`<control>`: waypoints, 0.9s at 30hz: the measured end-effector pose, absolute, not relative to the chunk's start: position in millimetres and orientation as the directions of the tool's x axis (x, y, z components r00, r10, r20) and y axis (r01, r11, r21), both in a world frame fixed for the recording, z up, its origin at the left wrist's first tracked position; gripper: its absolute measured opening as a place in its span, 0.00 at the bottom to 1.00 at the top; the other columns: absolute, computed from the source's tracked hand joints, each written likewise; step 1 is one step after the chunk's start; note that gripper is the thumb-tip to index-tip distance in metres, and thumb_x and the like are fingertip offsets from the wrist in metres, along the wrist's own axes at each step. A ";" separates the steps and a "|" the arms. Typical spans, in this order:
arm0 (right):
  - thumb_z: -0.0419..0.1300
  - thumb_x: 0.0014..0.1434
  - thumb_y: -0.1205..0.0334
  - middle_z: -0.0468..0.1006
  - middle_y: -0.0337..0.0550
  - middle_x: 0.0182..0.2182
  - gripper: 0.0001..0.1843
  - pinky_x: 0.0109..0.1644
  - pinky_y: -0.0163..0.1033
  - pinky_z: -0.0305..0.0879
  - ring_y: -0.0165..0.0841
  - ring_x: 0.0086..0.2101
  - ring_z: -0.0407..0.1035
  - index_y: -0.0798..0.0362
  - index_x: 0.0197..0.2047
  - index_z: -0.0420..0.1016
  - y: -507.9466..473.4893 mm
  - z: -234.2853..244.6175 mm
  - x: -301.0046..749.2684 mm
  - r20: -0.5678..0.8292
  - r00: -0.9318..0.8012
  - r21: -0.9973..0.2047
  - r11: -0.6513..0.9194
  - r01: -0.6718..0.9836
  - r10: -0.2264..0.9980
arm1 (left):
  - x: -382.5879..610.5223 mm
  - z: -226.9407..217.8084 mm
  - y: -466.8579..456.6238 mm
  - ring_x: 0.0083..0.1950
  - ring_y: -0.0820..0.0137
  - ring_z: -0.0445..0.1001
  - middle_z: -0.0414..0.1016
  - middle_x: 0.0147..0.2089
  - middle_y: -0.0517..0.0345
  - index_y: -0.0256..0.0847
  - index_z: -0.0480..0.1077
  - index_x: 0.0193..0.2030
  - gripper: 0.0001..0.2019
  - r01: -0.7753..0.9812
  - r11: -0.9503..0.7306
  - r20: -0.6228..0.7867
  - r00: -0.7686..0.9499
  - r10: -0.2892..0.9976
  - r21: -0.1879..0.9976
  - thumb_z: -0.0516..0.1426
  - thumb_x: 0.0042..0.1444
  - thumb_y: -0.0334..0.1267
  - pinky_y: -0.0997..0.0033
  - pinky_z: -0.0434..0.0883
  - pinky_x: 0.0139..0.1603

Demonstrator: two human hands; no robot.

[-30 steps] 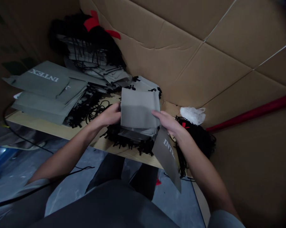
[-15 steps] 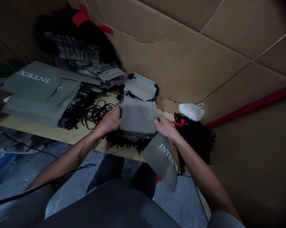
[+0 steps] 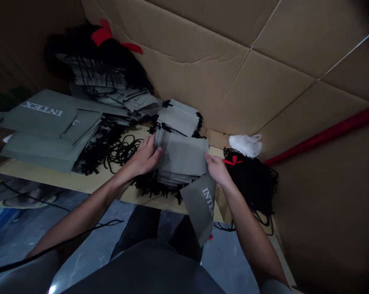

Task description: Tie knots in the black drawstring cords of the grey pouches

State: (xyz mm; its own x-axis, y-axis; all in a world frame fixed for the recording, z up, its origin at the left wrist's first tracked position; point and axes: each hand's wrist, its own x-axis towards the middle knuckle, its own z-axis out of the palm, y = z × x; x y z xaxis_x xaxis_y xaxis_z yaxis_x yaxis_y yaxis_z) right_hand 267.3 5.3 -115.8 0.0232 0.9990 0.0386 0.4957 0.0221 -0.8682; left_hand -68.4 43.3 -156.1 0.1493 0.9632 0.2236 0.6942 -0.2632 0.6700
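A stack of small grey fabric bags (image 3: 182, 160) lies on the wooden tabletop (image 3: 56, 173), with black drawstrings sticking out beneath it. My left hand (image 3: 142, 158) rests on the stack's left edge, fingers flat and pressing down. My right hand (image 3: 216, 169) grips the stack's right edge and also pinches one grey bag printed INTEX (image 3: 200, 207), which hangs down over the table's front edge.
Larger grey INTEX bags (image 3: 46, 126) are piled at the left. Loose black cords (image 3: 120, 149) lie beside them. A dark heap with a red ribbon (image 3: 98, 61) stands behind. A black cord bundle (image 3: 252, 179) and a white crumpled bag (image 3: 245, 145) sit at the right. Cardboard walls (image 3: 248, 73) close in behind.
The stack has been lowered from a raised, tilted hold to lying flat on the table. My left hand has shifted on top of its edge. The hanging INTEX bag has swung more upright.
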 end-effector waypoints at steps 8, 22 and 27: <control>0.71 0.81 0.47 0.87 0.45 0.50 0.19 0.51 0.47 0.87 0.39 0.45 0.85 0.55 0.58 0.85 15.1 -124.2 274.4 -0.098 -0.019 -0.790 -0.066 0.609 0.995 | -76.8 -166.0 79.9 0.84 0.42 0.72 0.68 0.86 0.40 0.45 0.73 0.81 0.28 0.578 -0.387 0.304 0.239 0.922 0.719 0.68 0.80 0.48 0.27 0.74 0.84; 0.72 0.81 0.50 0.87 0.45 0.50 0.20 0.52 0.48 0.87 0.38 0.44 0.84 0.54 0.65 0.81 11.2 -125.8 250.4 -0.044 -0.031 -0.694 -0.008 0.720 0.999 | -78.5 -163.9 82.7 0.96 0.34 0.46 0.41 0.98 0.42 0.52 0.51 0.95 0.43 0.529 -0.430 0.236 0.395 0.888 0.732 0.63 0.82 0.58 0.17 0.49 0.94; 0.71 0.81 0.49 0.86 0.45 0.50 0.21 0.54 0.50 0.85 0.38 0.44 0.83 0.52 0.67 0.81 8.6 -117.8 247.3 -0.028 -0.143 -0.660 0.090 0.746 0.989 | -79.8 -165.5 81.5 0.96 0.33 0.45 0.40 0.98 0.41 0.51 0.51 0.95 0.45 0.591 -0.418 0.184 0.415 0.891 0.690 0.65 0.81 0.56 0.18 0.50 0.94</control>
State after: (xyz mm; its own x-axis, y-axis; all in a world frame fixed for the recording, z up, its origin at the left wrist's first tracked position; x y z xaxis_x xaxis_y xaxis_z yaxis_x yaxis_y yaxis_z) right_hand 247.3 8.6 -117.8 -0.1434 0.9893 -0.0278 0.7458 0.0896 -0.6602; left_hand -79.8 81.5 -165.5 0.4152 0.8909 0.1844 0.5909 -0.4182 0.6899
